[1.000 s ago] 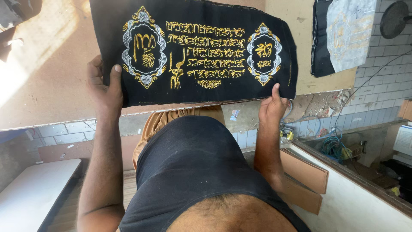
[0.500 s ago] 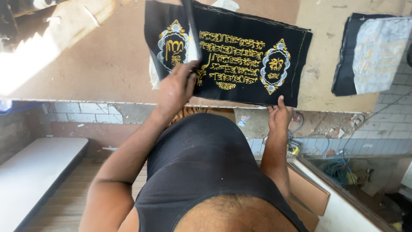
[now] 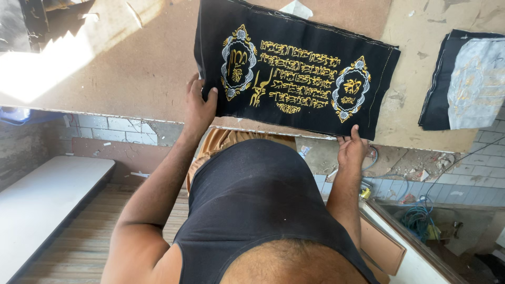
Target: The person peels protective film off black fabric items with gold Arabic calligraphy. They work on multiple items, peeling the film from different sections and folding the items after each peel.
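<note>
My left hand (image 3: 199, 108) gripped the near left edge of the black embroidered cloth (image 3: 294, 73), fingers curled over the hem and the thumb on top. My right hand (image 3: 351, 150) rested at the near right corner, fingers loosely spread and their tips touching the cloth's edge from below; whether it truly pinched the fabric I couldn't tell. The cloth lay flat on the brown worktable (image 3: 131, 63), gold and silver stitching facing up, its near hem running along the table's front edge. A second dark cloth with a pale backing (image 3: 465, 84) lay well apart to the right. As I judged it, the risk was the right corner: with so light a hold there, a pull from my left hand could skew the cloth or drag the hem off the table's edge. The rough, chipped tabletop might also snag the raised threads if the fabric were dragged rather than lifted.
</note>
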